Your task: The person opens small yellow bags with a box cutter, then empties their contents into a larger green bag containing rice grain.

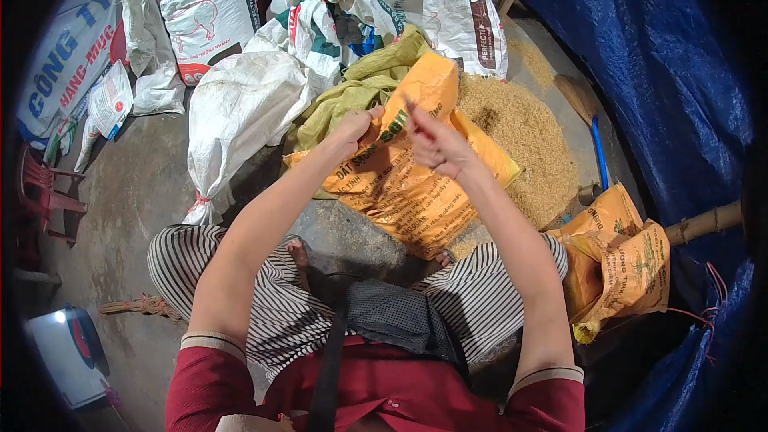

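An orange woven sack (pixel 424 192) with green and dark printing lies spread between my knees. At its upper left part, my left hand (pixel 356 130) is closed on the sack's material, the fingers pinching a fold. Over the printed face hangs my right hand (pixel 440 146), its fingers curled together and slightly blurred; a small dark tip shows at the fingertips, and I cannot tell what it is. Olive-green sacking (pixel 352 96) lies crumpled just behind the orange sack. A heap of golden grain (pixel 528 144) touches the sack's right side.
A full white sack (pixel 240 112), tied at its neck, lies to the left. More printed sacks (pixel 210 24) stand along the back. An orange bag (pixel 620 264) stands open by my right knee, near a blue-handled tool (pixel 598 148). Blue tarpaulin (pixel 640 56) borders the right; a red plastic chair (pixel 48 192) stands left.
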### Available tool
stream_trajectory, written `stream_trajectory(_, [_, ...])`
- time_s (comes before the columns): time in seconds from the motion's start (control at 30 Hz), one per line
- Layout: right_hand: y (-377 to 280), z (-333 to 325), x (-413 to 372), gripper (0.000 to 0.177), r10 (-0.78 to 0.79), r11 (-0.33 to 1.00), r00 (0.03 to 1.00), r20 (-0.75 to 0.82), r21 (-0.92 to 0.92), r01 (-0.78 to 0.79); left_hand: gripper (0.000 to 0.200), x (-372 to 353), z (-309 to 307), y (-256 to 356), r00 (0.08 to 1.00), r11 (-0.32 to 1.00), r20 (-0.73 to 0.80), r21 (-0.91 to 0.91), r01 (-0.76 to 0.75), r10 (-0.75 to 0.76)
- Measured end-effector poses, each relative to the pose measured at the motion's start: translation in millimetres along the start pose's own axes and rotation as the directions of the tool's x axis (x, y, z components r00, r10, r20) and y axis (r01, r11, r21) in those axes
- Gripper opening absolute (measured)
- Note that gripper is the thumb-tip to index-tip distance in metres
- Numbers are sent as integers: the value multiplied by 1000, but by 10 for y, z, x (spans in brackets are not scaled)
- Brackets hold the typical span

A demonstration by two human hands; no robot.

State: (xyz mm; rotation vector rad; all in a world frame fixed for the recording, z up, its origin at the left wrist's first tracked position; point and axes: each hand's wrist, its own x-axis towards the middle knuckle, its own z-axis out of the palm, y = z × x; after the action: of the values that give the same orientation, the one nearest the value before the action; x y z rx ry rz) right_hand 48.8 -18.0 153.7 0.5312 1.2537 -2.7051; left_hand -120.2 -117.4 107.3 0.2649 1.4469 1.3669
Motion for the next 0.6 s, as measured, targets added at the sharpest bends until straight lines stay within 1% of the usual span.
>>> stream_trajectory(0.03, [-177, 60, -62, 28, -112, 991, 994, -17, 72, 113, 22, 49, -25, -47, 1000, 1000, 1, -4, -2, 2])
stream_trajectory(0.07, [-292, 85, -118, 28, -222, 964, 974, -42, 143, 226, 22, 98, -34, -105, 1000, 996, -18, -88, -18, 17])
stream_trajectory(0.1, [-334, 72, -157, 28, -223, 964, 974, -45, 142, 227, 22, 150, -42, -153, 999, 985, -38, -169, -35, 29])
stream_trajectory(0.13, [-364, 60, -186, 28, -201, 971, 978, -53, 125, 206, 22, 111, -16, -111, 999, 985, -37, -167, -35, 29])
stream_trajectory(0.2, [-289, 27, -149, 28, -181, 976, 982, -59, 110, 187, 25, 32, 10, -7, 993, 997, -118, 70, -10, 18])
stream_trajectory(0.27, [-26, -7, -33, 27, 28, 994, 977, -210, -95, -50, 23, -17, 30, 70, 995, 997, -94, 78, -11, 19])
stream_trajectory(0.33, [73, 10, -15, 26, 35, 996, 983, -182, -78, -49, 23, -48, 38, 103, 997, 997, -72, 81, -9, 14])
stream_trajectory(0.37, [98, 21, 15, 25, -229, 895, 935, -272, -436, 92, 22, -57, 45, 114, 999, 992, -33, 121, -30, 35])
stream_trajectory(0.4, [111, 27, 28, 26, -493, 650, 833, -251, -743, 160, 22, -68, 61, 123, 999, 986, 7, 160, -54, 54])
stream_trajectory(0.43, [88, 58, 20, 35, -680, 473, 715, -165, -843, 255, 22, -94, 95, 139, 998, 986, 6, 158, -56, 56])
stream_trajectory(0.47, [44, 80, 4, 35, -681, 472, 714, -163, -843, 258, 20, -123, 135, 151, 996, 966, 31, 243, -89, 84])
stream_trajectory(0.5, [-14, 94, -22, 37, -663, 420, 734, -146, -885, 203, 19, -153, 165, 165, 992, 937, 59, 327, -121, 107])
stream_trajectory(0.53, [-63, 105, -43, 40, -643, 364, 755, -133, -919, 148, 19, -107, 161, 135, 993, 937, 59, 329, -120, 106])
stream_trajectory(0.57, [-65, 47, -19, 37, -629, 297, 768, -121, -950, 94, 19, -58, 163, 104, 981, 899, 143, 399, -178, 131])
stream_trajectory(0.6, [-102, -6, -19, 37, -629, 299, 767, -123, -950, 93, 20, -11, 163, 70, 962, 854, 228, 461, -240, 148])
